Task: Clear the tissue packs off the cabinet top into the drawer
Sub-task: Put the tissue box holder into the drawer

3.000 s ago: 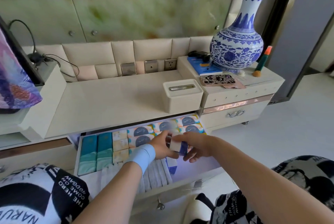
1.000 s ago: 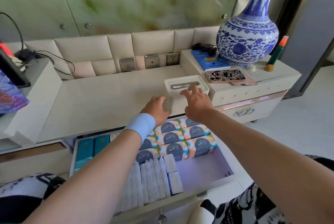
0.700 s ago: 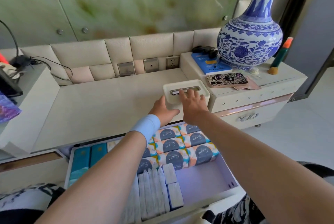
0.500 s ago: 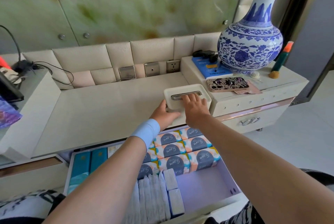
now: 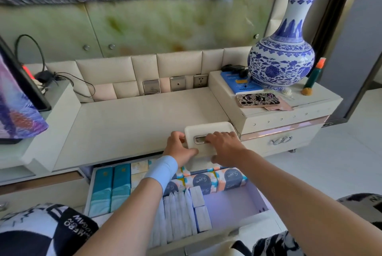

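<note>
Tissue box point(image 5: 208, 129) grasped between both grips, left hand point(image 5: 179, 149) at its side, right hand point(image 5: 224, 146) on top

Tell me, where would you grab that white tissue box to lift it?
Take the tissue box by its two short ends, coming from the front, one hand per end. It is long, smooth and round-cornered, likely too wide for one hand. The left hand grips the left end; the right hand lies over the top, since the raised side cabinet crowds the right end.
</note>
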`<move>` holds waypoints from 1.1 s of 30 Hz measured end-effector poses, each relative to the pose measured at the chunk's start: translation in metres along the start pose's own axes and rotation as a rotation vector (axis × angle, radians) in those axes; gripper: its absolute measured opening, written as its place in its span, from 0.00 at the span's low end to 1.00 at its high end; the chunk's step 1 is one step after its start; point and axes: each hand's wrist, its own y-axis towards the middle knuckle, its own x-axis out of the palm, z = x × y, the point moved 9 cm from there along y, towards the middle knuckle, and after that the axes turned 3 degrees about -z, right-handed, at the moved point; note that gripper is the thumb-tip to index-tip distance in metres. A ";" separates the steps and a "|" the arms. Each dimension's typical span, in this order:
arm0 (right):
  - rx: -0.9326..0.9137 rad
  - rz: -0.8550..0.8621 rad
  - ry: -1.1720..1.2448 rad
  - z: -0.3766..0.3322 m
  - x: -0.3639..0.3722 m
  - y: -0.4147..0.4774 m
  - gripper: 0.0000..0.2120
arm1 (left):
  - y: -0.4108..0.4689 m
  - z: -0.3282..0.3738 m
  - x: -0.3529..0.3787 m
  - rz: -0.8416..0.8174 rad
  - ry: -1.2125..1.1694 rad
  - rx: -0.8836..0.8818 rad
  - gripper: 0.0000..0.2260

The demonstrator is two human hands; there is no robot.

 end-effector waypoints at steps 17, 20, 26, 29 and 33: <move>0.113 -0.142 0.612 0.041 0.005 -0.108 0.29 | -0.114 -0.044 0.092 -0.594 0.952 0.349 0.22; 0.054 -0.258 0.569 0.036 0.007 -0.113 0.25 | -0.118 -0.065 0.100 -0.693 1.120 0.326 0.21; 0.060 -0.414 0.352 0.033 0.038 -0.120 0.31 | -0.113 -0.064 0.096 -0.672 1.178 0.329 0.20; 0.092 -0.456 0.277 0.035 0.053 -0.118 0.37 | -0.113 -0.065 0.095 -0.677 1.168 0.317 0.22; 0.116 -0.489 0.243 0.034 0.072 -0.112 0.38 | -0.107 -0.068 0.097 -0.689 1.158 0.332 0.22</move>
